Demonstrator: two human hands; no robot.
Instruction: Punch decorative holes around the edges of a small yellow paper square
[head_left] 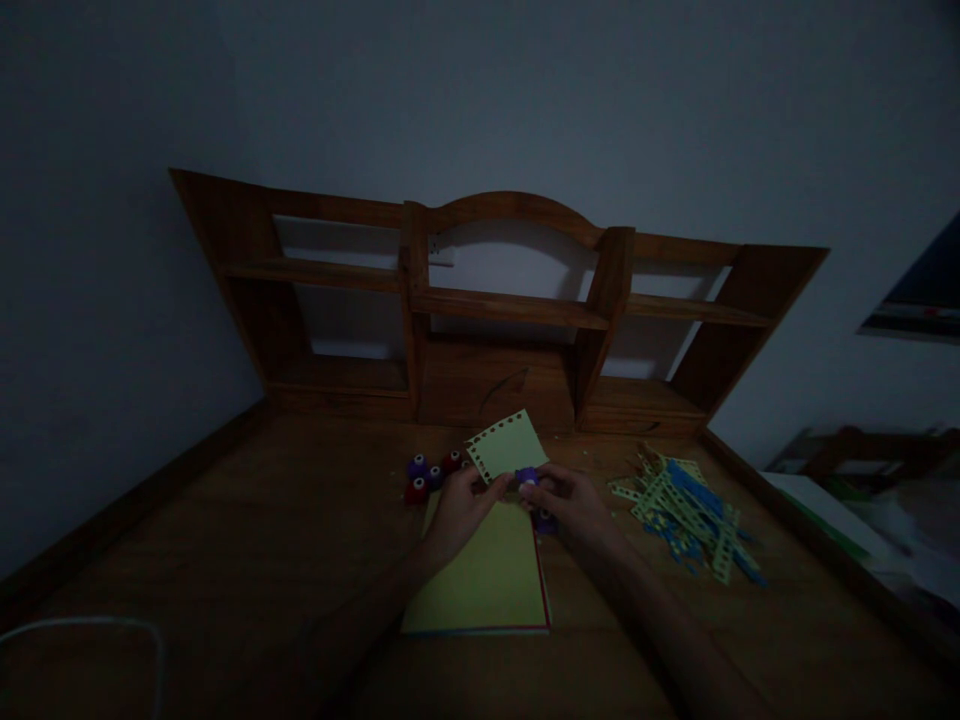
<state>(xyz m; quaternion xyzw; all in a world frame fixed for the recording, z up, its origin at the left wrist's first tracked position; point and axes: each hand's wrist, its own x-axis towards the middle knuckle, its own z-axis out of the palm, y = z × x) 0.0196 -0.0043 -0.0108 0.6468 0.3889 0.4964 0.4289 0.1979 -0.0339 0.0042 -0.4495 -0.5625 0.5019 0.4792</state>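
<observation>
My left hand point(466, 508) pinches a yellow sheet of paper point(514, 444) by its near side. Punched cut-outs run along the sheet's far and left edges. In my right hand point(574, 503) is a small purple craft punch point(527, 475), at the near right of the sheet; whether the paper sits inside it I cannot tell. Beneath both hands lies a stack of yellow paper point(487, 580) with a red edge showing. Another purple punch point(545, 521) is partly hidden by my right hand. Several red and purple punches point(418, 467) stand beyond my left hand.
To the right is a heap of perforated yellow and blue paper strips point(694, 515) with small cut-out bits. A wooden shelf unit point(510, 308) spans the back of the wooden desk point(300, 530). A white cable point(90, 622) curves at the near left. The light is dim.
</observation>
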